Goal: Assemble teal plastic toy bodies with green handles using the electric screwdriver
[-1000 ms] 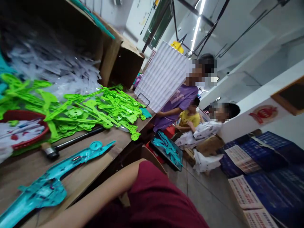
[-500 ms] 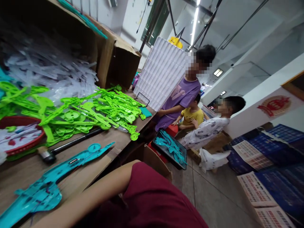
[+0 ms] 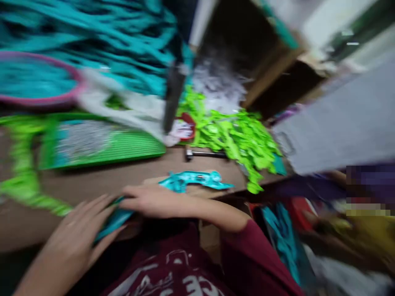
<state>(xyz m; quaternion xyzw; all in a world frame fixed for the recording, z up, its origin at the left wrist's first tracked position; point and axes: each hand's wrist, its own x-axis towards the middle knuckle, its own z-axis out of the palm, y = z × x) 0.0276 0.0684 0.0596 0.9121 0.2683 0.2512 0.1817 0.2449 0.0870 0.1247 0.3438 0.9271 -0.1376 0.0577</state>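
Note:
A teal plastic part (image 3: 115, 222) lies between my two hands at the front edge of the workbench, partly hidden by fingers. My left hand (image 3: 78, 234) is wrapped over its left end, thumb below and fingers above. On its upper right end rests my right hand (image 3: 145, 200), fingers bent onto it. Just beyond the right hand, a teal molded shell (image 3: 194, 179) with small fittings lies on the bench, hollow side up. Behind that shell is a hammer (image 3: 210, 154) with a black handle. The view is blurred by motion.
A green tray (image 3: 138, 144) holds small grey pieces. Behind it are a pink-rimmed basket (image 3: 75, 78) and a heap of teal parts (image 3: 129, 45). Bright green parts (image 3: 240, 131) pile beside a cardboard box (image 3: 271, 70). People stand to the right, near a black tray of teal parts.
My view has swung left and down to the bench. Both hands are now in sight on a teal part; before, only one forearm showed. The shell and hammer remain on the bench.

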